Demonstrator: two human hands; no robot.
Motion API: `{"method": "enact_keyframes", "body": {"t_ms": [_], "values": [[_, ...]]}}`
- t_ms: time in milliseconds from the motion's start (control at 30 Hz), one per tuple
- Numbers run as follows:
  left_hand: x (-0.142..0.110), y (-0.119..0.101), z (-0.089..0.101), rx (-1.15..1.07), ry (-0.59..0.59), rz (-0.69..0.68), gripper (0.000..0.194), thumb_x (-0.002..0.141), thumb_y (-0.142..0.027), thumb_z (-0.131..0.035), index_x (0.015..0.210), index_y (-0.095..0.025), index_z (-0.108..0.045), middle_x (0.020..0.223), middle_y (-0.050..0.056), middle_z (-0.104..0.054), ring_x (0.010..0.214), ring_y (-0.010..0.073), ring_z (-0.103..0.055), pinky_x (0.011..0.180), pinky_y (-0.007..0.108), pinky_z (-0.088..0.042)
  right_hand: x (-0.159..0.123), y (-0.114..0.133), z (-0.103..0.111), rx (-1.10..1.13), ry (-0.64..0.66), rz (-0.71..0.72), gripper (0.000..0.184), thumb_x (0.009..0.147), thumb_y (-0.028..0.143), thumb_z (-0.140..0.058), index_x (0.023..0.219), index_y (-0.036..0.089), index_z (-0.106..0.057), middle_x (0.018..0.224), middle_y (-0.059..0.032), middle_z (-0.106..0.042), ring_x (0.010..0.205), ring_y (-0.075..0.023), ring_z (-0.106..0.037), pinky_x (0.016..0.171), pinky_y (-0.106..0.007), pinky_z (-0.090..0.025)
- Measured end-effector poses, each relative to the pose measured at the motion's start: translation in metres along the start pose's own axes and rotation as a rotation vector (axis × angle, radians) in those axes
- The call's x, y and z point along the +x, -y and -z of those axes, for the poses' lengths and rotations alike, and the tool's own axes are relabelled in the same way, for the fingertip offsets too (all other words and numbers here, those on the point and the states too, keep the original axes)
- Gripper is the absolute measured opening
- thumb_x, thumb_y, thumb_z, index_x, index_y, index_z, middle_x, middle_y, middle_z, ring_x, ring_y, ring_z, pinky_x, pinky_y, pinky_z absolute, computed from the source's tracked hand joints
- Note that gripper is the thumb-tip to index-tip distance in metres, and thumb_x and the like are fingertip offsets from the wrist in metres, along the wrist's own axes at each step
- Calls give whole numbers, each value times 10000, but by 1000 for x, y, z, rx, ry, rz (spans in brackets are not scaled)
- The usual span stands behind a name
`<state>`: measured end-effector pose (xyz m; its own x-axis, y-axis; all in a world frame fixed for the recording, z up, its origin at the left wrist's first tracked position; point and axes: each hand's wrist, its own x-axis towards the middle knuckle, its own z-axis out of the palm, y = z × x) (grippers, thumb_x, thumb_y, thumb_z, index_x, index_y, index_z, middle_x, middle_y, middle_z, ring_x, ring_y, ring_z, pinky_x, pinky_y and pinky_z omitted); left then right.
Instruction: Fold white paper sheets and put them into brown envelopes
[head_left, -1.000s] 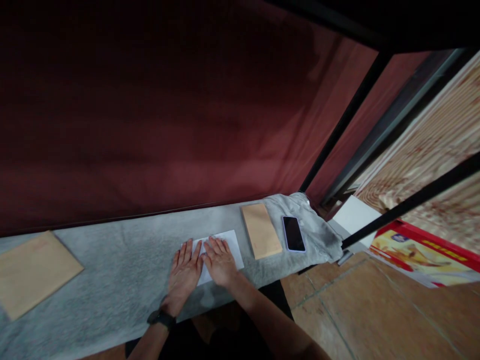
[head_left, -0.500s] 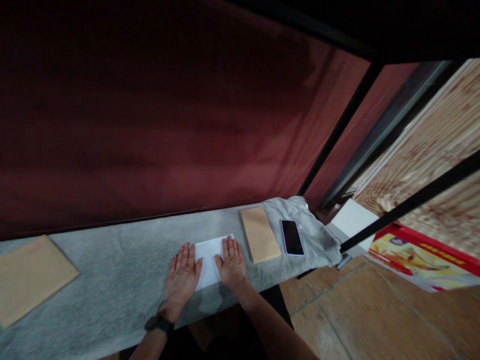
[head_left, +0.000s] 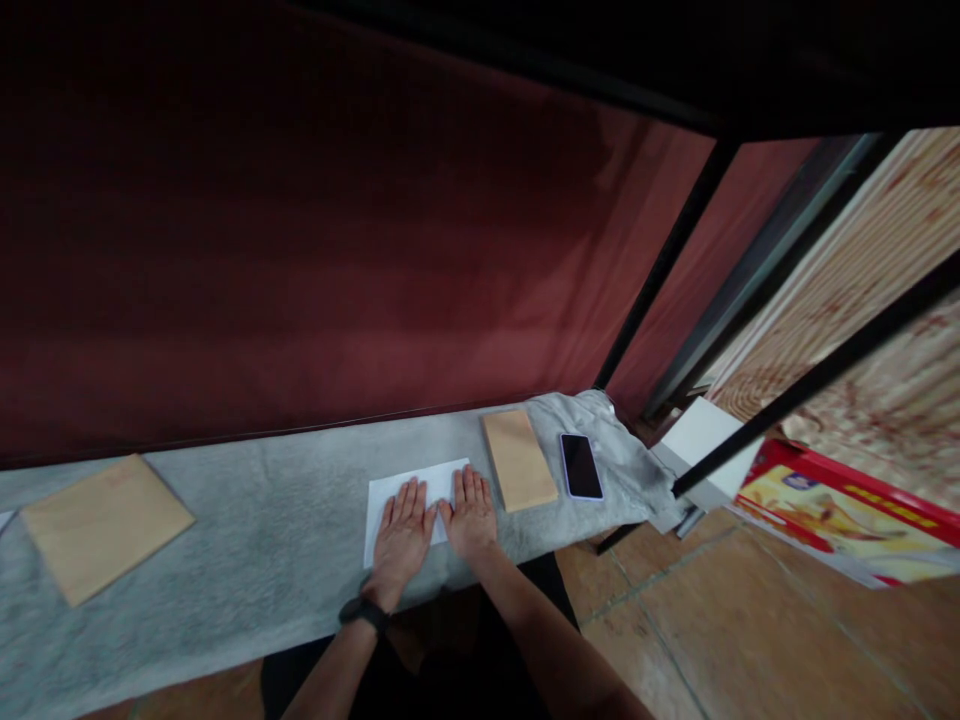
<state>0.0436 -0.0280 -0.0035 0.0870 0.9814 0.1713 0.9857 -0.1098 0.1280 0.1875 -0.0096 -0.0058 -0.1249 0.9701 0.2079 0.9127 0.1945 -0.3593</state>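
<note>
A white sheet of paper (head_left: 379, 495) lies on the grey cloth-covered bench in front of me, partly hidden under my hands. My left hand (head_left: 405, 530) rests flat on its middle, fingers stretched forward, with a dark watch on the wrist. On the paper's right side my right hand (head_left: 470, 512) presses flat too, its thumb close to the left thumb. A brown envelope or stack of envelopes (head_left: 519, 460) lies just right of my right hand, touched by neither hand.
A phone (head_left: 581, 466) lies at the bench's right end. Farther left on the grey cloth (head_left: 277, 520) is another brown envelope (head_left: 109, 525). Black metal bars (head_left: 667, 265) frame the right side. A white box (head_left: 705, 440) and a red-yellow box (head_left: 847, 510) stand beyond.
My left hand has slid right, nearer the right hand, uncovering the paper's left edge. The right hand stays on the paper's right side. The view has shifted slightly.
</note>
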Motion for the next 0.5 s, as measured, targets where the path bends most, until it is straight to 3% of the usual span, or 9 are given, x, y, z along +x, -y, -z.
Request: {"method": "enact_keyframes", "body": {"t_ms": [233,367,500], "values": [[-29,54,13,54,-61,146,660,983,-424,-291,1501,-32,-411,1567,195,-420,1479,303,-355,1216,477,-245,0,-1,1,-31,-10,7,640,1032,428,-418,1557,70,-340,1621,-191,-262,1497,-306,-304,1214,-490,-229],[-33,52,28,-44,-97,242,602,955,-352,-365,1460,-40,-464,1506,205,-504,1431,303,-429,1197,461,-291,0,0,4,-54,-15,13,629,1035,415,-415,1548,56,-357,1613,-199,-271,1494,-309,-311,1210,-483,-232],[-15,41,48,-308,-40,470,540,898,-245,-453,1386,-21,-517,1324,227,-647,1266,292,-593,1100,406,-420,-15,0,8,-51,-14,66,560,1048,385,-387,1530,102,-411,1595,-158,-331,1479,-289,-348,1216,-476,-226]]}}
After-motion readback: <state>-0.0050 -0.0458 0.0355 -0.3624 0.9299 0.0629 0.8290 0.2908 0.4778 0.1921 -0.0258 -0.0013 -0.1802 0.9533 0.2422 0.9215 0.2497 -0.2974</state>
